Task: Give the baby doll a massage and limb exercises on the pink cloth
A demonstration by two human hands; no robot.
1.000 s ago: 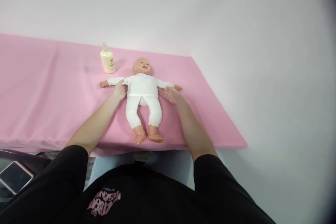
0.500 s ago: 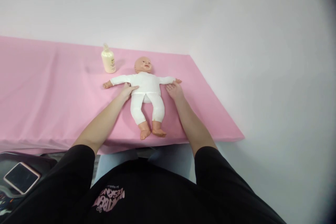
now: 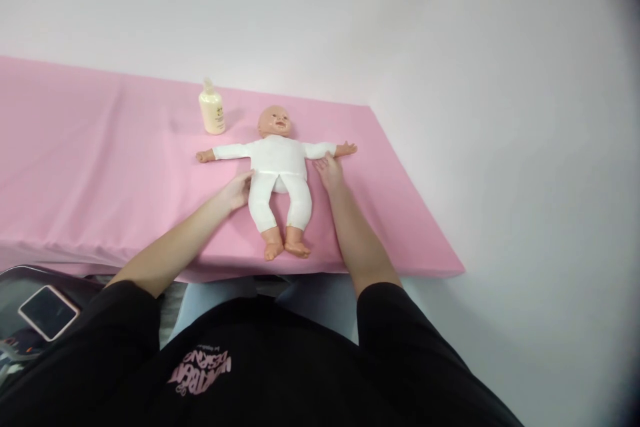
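Note:
A baby doll (image 3: 278, 160) in a white bodysuit lies face up on a pink covered table (image 3: 100, 167), arms spread wide, feet toward me. My left hand (image 3: 237, 189) rests flat on the cloth against the doll's hip on its left side in view. My right hand (image 3: 329, 171) lies flat just under the doll's outstretched arm, fingertips touching the sleeve. Neither hand grips anything.
A cream lotion bottle (image 3: 212, 112) stands upright behind the doll's arm. A phone (image 3: 49, 311) lies on a dark surface at the lower left, below the table's front edge. The table ends at the right near a white floor.
My left hand has slid from the doll's shoulder down to its hip. My right hand stayed beside the doll's arm. The view shifted slightly.

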